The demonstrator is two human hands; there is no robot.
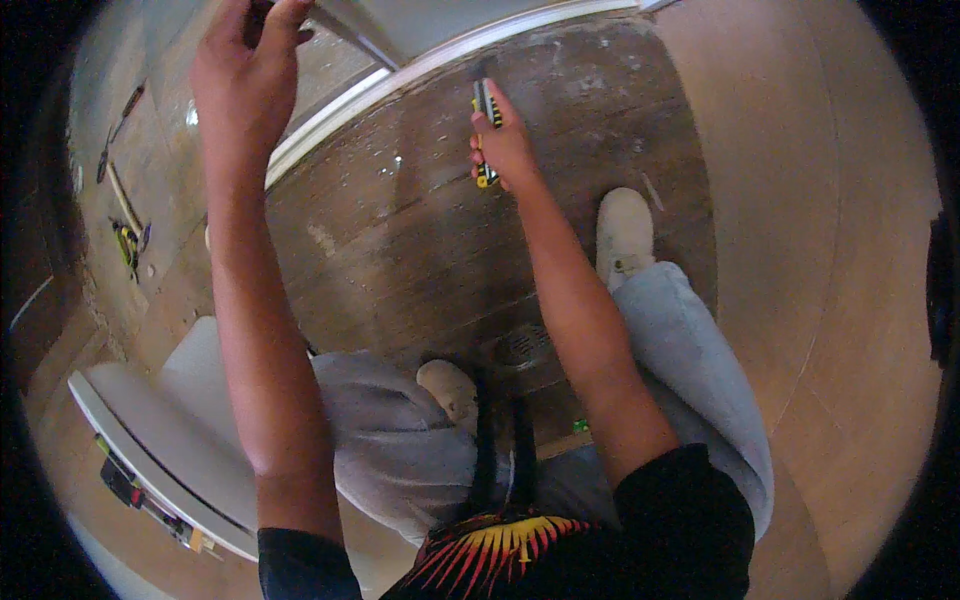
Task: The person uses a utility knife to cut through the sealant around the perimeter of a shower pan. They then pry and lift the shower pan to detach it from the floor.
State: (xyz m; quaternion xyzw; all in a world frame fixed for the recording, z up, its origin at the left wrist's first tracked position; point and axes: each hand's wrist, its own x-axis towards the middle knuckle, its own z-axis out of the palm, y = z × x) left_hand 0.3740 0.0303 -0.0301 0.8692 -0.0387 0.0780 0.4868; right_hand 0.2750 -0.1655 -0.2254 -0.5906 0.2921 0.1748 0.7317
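My right hand (510, 150) is wrapped around a yellow, black and grey utility knife (482, 98), its front end pointing toward the white baseboard trim (350, 100). The hand is above the worn dark wood floor (400, 250). Whether the blade is out is too blurred to tell. At the top left, my raised left hand (248, 80) has its fingers curled together near a grey upright edge (350, 30). The frame's upper edge cuts off the fingertips, so what they grip cannot be made out.
On the floor at far left lie a hammer (124, 198), pliers (126, 245) and a long thin tool (124, 120). My shoes (625, 230) stand beside a round floor vent (524, 345). A white-edged panel (160, 455) is at lower left, a tan surface (780, 220) at right.
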